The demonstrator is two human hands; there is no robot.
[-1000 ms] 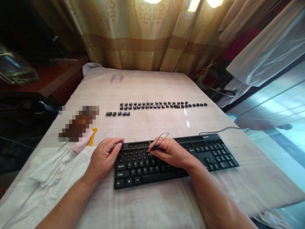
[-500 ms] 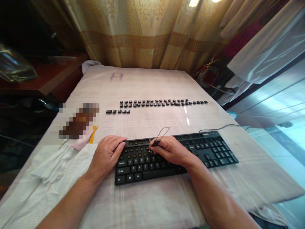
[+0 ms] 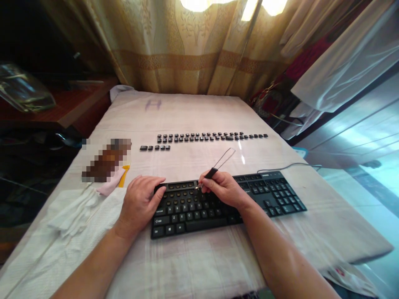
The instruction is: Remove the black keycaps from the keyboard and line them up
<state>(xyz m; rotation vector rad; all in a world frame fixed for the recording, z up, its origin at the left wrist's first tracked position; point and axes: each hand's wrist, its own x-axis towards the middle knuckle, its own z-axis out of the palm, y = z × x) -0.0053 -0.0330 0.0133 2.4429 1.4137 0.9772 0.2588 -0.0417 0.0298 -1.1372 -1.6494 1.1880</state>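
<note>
Grips a wire keycap puller [image 3: 218, 166] in the right hand [image 3: 222, 189], fingers closed tight round its black handle, tip down at the top rows of the keyboard [image 3: 274, 195], loop angled up and away. Rests the left hand [image 3: 140, 203] flat on the keyboard's left end, fingers loosely spread, holding nothing. Looks partly done: upper rows on the keyboard's left half seemingly stripped to bare sockets, with loose keycaps [image 3: 212, 136] lined up in rows well beyond the keyboard and a short group [image 3: 155, 147] beyond its left end. Left to pull, judging by this: letter rows, bottom row, number pad. Underneath, a worktop [image 3: 193, 108] under pale cloth; white gloves [image 3: 71, 207] left of the keyboard, cable [image 3: 286, 166] off its far right corner, tan curtain [image 3: 187, 50] behind
</note>
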